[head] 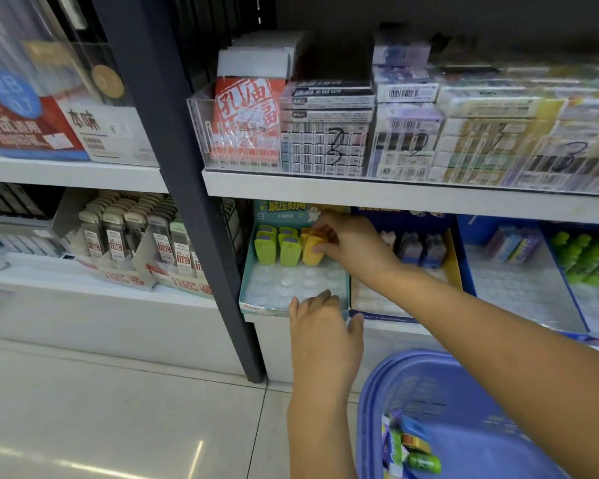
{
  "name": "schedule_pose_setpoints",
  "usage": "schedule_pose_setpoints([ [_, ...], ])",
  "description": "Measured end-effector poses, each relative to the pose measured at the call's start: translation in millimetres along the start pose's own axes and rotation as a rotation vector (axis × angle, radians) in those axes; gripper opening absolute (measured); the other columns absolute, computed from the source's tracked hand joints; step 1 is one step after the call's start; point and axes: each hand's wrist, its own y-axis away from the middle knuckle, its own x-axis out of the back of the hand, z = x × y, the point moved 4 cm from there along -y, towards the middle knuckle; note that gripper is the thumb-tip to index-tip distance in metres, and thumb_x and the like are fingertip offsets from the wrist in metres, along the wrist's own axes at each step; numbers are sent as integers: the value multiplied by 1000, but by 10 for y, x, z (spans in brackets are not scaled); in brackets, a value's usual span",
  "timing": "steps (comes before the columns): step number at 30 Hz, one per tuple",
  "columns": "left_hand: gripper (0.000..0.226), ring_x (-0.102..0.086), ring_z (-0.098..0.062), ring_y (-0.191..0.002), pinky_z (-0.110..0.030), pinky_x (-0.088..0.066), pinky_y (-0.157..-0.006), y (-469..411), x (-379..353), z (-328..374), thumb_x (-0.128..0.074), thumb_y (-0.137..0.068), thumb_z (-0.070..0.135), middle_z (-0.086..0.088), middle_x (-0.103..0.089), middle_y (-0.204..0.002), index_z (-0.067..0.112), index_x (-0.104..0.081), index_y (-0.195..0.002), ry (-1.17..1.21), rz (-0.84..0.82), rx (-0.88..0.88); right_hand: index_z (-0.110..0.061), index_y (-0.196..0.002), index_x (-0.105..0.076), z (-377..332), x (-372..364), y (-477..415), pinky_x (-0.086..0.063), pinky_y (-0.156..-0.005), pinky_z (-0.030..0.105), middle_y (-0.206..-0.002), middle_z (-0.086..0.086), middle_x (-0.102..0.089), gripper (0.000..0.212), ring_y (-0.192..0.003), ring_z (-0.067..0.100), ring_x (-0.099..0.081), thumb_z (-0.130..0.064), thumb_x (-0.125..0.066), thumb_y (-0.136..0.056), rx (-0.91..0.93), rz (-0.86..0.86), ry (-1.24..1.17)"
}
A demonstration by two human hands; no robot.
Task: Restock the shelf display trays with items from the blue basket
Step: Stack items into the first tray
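Observation:
A teal cardboard display tray (246,288) sits on the lower shelf, with green items (279,252) and yellow items in its back rows and bare clear plastic sockets in front. My right hand (346,242) reaches into the tray's back and pinches a yellow item (311,258) standing beside the green ones. My left hand (320,323) grips the tray's front edge, fingers over the rim and thumb outside. The blue basket (429,385) is at the bottom right below the shelf, with several small colourful packets (412,447) inside.
A dark upright post (201,216) stands just left of the tray. To the right are a yellow-sided tray (452,257) and blue trays (467,267) holding small items. The upper shelf holds a clear bin (201,133) of stacked boxes. Pale tiled floor lies below left.

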Motion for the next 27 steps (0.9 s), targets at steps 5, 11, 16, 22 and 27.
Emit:
schedule_pose_setpoints([
  [5, 43, -36, -13, -133, -29, 1, -117, 13, -2, -4, -45, -96, 39, 2, -42, -146, 17, -51, -132, -12, 3, -10, -9, -115, -57, -96, -42, -90, -36, -75, 23, -112, 11, -62, 31, -103, 26, -57, -22, -64, -87, 65, 32, 57],
  [11, 42, -35, -13, -133, -29, 1, -116, 5, -8, -5, -45, -96, 39, 2, -42, -147, 17, -52, -131, -8, 5, -14, -10, -113, -57, -44, -73, -97, -33, -73, 23, -110, 11, -61, 29, -101, 27, -56, -22, -64, -87, 63, 8, 95],
  [16, 43, -34, -13, -134, -28, 0, -117, 10, -24, -13, -45, -96, 39, 1, -41, -147, 16, -52, -132, -16, 18, -19, -9, -113, -59, 23, -67, -87, -34, -72, 23, -112, 14, -60, 29, -104, 28, -55, -21, -64, -87, 67, -11, 127],
  [22, 43, -33, -12, -134, -27, 0, -116, 8, -39, -28, -45, -96, 38, 2, -41, -148, 17, -50, -133, -16, 31, -31, -9, -118, -63, 6, -90, -93, -39, -90, 28, -126, 15, -53, 31, -115, 30, -51, -18, -62, -88, 131, -51, 195],
  [27, 42, -36, -15, -133, -28, -3, -116, -8, -28, -43, -48, -95, 35, -1, -44, -145, 15, -53, -131, -6, 36, -29, -7, -111, -65, -63, -164, -6, -38, -75, 30, -114, 16, -60, 26, -105, 32, -55, -6, -47, -92, 174, 15, 356],
])
